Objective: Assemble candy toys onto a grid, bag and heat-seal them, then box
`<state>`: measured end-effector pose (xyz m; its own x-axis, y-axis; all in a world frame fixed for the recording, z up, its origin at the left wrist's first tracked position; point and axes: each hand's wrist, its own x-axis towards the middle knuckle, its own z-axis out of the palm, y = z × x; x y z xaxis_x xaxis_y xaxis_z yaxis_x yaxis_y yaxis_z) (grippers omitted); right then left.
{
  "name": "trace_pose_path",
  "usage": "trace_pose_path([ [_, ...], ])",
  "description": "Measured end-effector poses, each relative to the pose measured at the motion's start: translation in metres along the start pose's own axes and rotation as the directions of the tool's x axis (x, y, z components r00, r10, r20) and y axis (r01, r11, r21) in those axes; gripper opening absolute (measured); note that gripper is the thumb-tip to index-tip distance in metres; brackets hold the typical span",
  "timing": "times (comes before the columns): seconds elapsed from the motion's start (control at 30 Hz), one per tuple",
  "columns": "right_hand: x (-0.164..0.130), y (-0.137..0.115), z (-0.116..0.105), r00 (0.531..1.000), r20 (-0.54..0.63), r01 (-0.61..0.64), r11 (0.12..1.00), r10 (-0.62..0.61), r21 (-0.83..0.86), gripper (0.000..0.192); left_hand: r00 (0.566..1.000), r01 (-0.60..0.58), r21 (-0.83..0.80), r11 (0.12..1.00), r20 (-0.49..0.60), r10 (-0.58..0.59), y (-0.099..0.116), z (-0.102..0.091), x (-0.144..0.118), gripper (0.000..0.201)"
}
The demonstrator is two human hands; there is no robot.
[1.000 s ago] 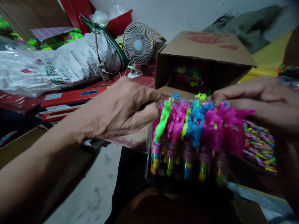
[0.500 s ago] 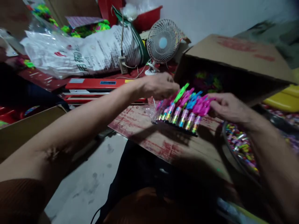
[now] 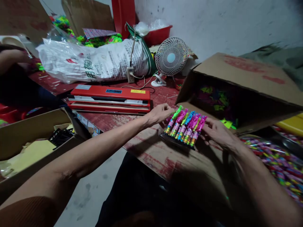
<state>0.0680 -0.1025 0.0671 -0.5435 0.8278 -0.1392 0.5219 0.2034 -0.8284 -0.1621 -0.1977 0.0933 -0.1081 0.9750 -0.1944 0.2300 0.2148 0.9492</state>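
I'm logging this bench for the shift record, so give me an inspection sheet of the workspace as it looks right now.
Surface: worn red table, paint scuffed.
Job's things: toy pack, a row of green, pink and blue toys in clear wrap, lying on the table.
Clutter: red sealer; printed sack; open carton on its side with loose toys inside; basin of coloured pieces; left box.
Hands: left hand pinches the pack's far left corner; right hand touches its right edge.
Cables: white cord runs from a socket block.
Surroundings: small fan; grey wall; another person's arm at far left.
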Motion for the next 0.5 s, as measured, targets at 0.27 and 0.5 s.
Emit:
trace_pose_path([
  [0.27, -0.006, -0.003, 0.002, 0.983, 0.11, -0.144, 0.988, 0.15, -0.063, 0.048, 0.972, -0.214, 0.338, 0.916, -0.017, 0.234, -0.021, 0.003, -0.013, 0.034],
  [0.5, -0.007, 0.016, 0.004, 0.989, 0.145, -0.028, 0.999, 0.025, 0.017, 0.033, 0.983, -0.168, 0.119, 0.979, -0.053, 0.175, -0.03, 0.003, -0.013, 0.024],
])
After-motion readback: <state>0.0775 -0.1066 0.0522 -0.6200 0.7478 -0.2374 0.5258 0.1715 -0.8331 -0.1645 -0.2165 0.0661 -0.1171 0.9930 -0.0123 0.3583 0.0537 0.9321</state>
